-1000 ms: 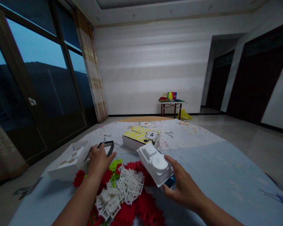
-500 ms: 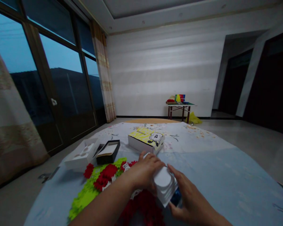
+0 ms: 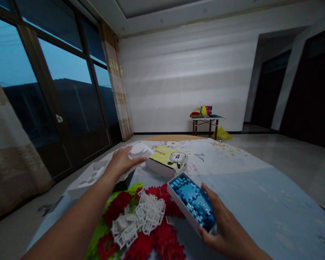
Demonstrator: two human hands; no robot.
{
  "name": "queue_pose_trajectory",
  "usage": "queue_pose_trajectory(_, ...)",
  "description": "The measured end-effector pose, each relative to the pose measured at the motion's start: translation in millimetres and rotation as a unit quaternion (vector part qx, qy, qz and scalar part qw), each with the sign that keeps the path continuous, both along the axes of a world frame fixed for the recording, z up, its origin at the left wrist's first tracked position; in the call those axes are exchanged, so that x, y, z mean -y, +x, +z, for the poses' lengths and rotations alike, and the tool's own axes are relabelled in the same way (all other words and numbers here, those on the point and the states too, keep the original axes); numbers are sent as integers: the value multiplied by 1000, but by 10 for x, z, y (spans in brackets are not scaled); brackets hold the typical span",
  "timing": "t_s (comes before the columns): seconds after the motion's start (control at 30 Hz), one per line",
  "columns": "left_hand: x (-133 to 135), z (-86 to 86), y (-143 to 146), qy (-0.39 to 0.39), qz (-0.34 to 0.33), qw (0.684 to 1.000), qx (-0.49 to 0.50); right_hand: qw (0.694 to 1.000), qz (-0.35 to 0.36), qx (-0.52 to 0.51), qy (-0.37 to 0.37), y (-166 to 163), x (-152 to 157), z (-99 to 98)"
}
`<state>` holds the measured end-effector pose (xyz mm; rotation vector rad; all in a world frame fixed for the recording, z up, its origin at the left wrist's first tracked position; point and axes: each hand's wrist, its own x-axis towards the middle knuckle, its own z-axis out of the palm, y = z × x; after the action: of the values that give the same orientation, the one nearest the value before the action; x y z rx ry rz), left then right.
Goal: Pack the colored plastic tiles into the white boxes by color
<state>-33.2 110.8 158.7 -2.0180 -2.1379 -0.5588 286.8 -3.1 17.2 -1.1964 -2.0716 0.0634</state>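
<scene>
My right hand (image 3: 224,224) grips the near end of an open white box (image 3: 178,195) filled with blue plastic pieces (image 3: 193,199). My left hand (image 3: 123,161) is raised to the left and holds a white moulded tray insert (image 3: 139,150) above the sheet. Below and between my arms lies a heap of red (image 3: 154,240), white (image 3: 141,215) and green (image 3: 99,231) lattice pieces. A yellow box with a cartoon mouse (image 3: 167,160) sits just beyond.
An open white box (image 3: 88,178) lies at the left edge of the pale blue sheet (image 3: 254,202) spread on the floor. Scissors (image 3: 47,208) lie on the floor left. A small table with coloured things (image 3: 206,117) stands by the far wall.
My left hand came over to the white insert on the box, lifted it off and carried it up and left. The blue pieces inside the box are now uncovered.
</scene>
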Motion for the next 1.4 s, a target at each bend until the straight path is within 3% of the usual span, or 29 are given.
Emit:
queue_pose_trajectory(0.13, -268, -146, -324, -29, 88, 996, -1, 1000, -11, -9, -17, 45, -36, -18)
queue_pose_trajectory(0.33, -505, -493, -560, -74, 193, 978, -2, 999, -22, -6, -28, 91, -89, -29)
queue_pose_trajectory(0.47, -609, -664, -699, -81, 227, 970, -24, 1000, -20, -11, -16, 96, -102, -41)
queue_pose_trajectory(0.77, -725, -856, -629, -61, 183, 977, -87, 1000, -15, -17, -6, 93, -110, -88)
queue_pose_trajectory(0.9, -699, -835, -574, -61, 177, 979, -85, 1000, -8, -23, -6, 85, -84, -58)
queue_pose_trajectory(1.1, -619, -735, -583, -54, 113, 988, -94, 999, 2, -28, -18, 94, -47, 44)
queue_pose_trajectory(1.27, -307, -736, -576, 29, 103, 991, -83, 998, 9, -13, -61, 225, -25, 144)
queue_pose_trajectory(1.4, 120, -921, -449, 84, 31, 995, -44, 995, -18, -7, -100, 371, -80, 123)
